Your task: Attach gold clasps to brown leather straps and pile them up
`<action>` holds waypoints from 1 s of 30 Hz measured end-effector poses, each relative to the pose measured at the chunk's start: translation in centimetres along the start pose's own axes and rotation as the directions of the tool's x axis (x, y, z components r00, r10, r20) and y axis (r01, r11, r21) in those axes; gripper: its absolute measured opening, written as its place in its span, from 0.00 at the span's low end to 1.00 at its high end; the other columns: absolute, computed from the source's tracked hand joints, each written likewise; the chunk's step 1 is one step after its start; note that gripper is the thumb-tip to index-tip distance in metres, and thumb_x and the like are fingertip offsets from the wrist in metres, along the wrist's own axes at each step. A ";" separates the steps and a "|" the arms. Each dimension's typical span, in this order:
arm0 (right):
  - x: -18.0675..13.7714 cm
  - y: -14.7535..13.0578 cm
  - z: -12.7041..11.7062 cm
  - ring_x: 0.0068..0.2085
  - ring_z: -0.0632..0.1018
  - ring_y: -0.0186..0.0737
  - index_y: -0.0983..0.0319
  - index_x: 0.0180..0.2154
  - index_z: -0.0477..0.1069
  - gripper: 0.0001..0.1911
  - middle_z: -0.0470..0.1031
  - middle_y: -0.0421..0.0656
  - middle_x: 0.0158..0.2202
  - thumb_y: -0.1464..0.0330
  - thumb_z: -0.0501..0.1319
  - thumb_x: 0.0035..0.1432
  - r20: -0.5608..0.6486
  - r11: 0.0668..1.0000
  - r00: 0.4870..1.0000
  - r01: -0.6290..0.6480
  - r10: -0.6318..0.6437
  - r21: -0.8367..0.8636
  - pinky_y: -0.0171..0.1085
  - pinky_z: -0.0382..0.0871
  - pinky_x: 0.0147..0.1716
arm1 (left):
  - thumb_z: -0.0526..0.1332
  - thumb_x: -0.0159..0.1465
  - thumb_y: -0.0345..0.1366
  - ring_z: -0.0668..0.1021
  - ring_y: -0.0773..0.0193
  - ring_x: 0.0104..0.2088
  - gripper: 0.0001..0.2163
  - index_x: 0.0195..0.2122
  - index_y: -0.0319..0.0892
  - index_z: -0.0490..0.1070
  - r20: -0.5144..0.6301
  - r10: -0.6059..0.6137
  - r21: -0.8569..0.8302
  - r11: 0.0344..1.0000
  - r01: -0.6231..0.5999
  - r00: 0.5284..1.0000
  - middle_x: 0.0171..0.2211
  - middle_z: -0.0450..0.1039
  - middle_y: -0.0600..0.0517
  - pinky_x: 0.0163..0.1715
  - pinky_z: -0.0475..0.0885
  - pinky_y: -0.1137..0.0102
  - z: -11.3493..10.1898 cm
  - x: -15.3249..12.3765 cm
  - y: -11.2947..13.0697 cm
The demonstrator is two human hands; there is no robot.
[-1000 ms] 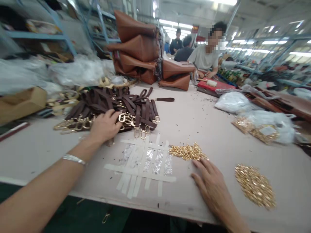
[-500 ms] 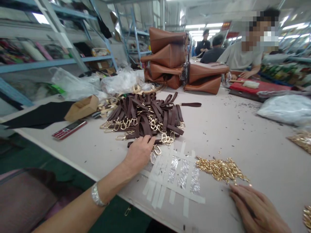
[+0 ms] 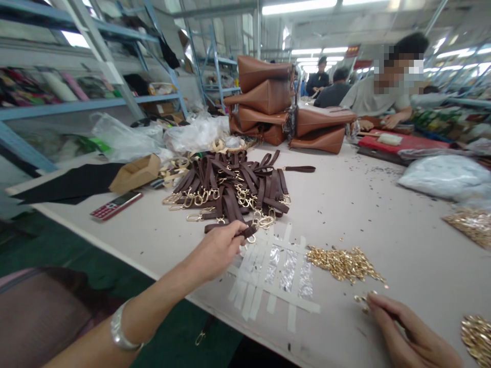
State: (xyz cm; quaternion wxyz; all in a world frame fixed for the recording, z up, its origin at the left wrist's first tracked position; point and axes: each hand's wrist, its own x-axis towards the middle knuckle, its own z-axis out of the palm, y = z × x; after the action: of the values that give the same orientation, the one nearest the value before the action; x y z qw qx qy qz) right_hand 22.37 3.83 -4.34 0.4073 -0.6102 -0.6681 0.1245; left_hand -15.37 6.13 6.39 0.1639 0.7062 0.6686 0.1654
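Observation:
My left hand (image 3: 218,248) is closed in a pinch on a dark brown leather strap (image 3: 230,229) with a gold clasp, at the near edge of a pile of the same straps (image 3: 230,184). My right hand (image 3: 410,337) rests low at the right, its fingertips pressed together on small gold hardware pieces (image 3: 362,298) just below a heap of gold hardware (image 3: 343,262). Between the two hands lies a grid of white tape strips (image 3: 274,276) stuck to the tabletop.
Stacked brown leather bags (image 3: 268,97) stand at the far side of the pale table (image 3: 345,204). A red phone (image 3: 115,205), a cardboard box (image 3: 136,173), plastic bags (image 3: 441,176) and more gold hardware (image 3: 477,335) lie around. A seated person (image 3: 378,97) works at the far right; shelving (image 3: 76,102) lines the left.
My left hand has drawn one strap out of the pile toward me. My right fingertips have closed on loose gold pieces below the heap. The view has swung slightly left.

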 end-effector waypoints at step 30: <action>-3.0 -8.1 0.4 0.27 0.76 0.34 0.61 0.30 0.80 0.10 0.78 0.38 0.24 0.61 0.72 0.50 0.566 0.494 0.774 -0.624 0.284 0.605 0.33 0.70 0.31 | 0.58 0.66 0.31 0.74 0.68 0.33 0.17 0.54 0.51 0.74 0.378 0.175 -0.888 0.347 0.302 0.909 0.39 0.80 0.56 0.29 0.67 0.76 11.2 -6.4 10.8</action>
State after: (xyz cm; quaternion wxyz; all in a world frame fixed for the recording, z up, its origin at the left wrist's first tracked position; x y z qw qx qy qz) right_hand 16.07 -0.66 -0.39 0.4339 -0.4955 -0.4259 0.6204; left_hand -1.01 -0.96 1.23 0.6791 0.4750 0.4304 0.3579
